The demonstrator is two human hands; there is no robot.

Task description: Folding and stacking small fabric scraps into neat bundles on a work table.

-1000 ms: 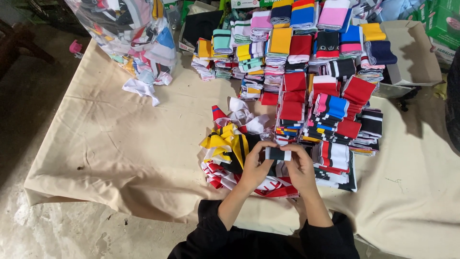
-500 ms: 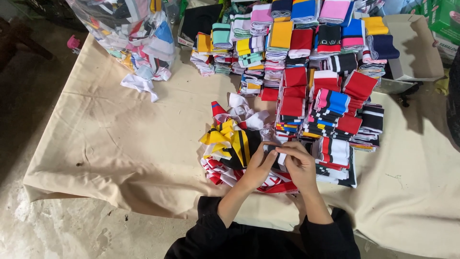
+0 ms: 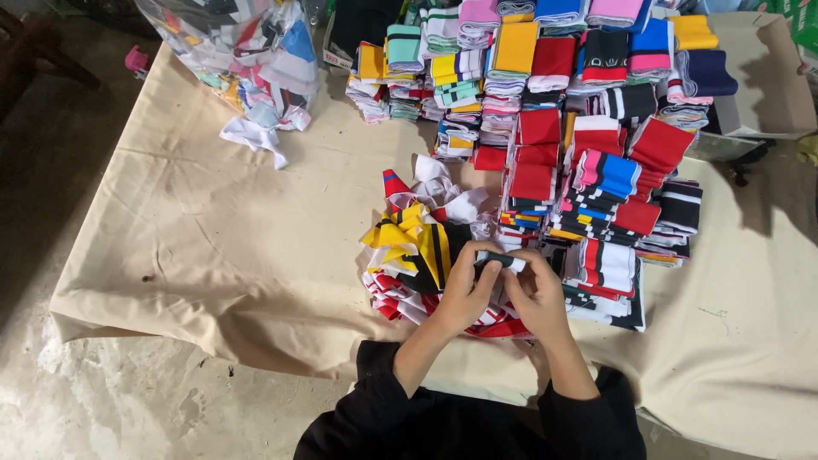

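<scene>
I see both hands close together, just in front of the loose heap (image 3: 426,247) of fabric pieces, and I use this heap as my landmark. The left hand (image 3: 467,290) and the right hand (image 3: 535,294) both grasp one small folded band (image 3: 498,258), black and white; the fingertips pinch it from the two sides, and it is lifted a little above the near right edge of the heap. Both sleeves (image 3: 375,409) are black. The heap itself has yellow and black striped pieces on top, red and white ones under them, and some white ones at its far side. It lies on a table covered with a beige cloth (image 3: 213,255), which is bare to the left of the heap. Just right of the heap I see low stacks (image 3: 613,264) of folded bands in red, black and white. Behind the heap, more stacks (image 3: 545,77) stand in rows, in many colours: red, yellow, blue, pink, mint. Far left of the heap there is a clear plastic bag (image 3: 239,43) full of mixed pieces, with a white scrap (image 3: 256,136) lying before it. Far right behind the heap, an open cardboard box (image 3: 767,85) sits.
</scene>
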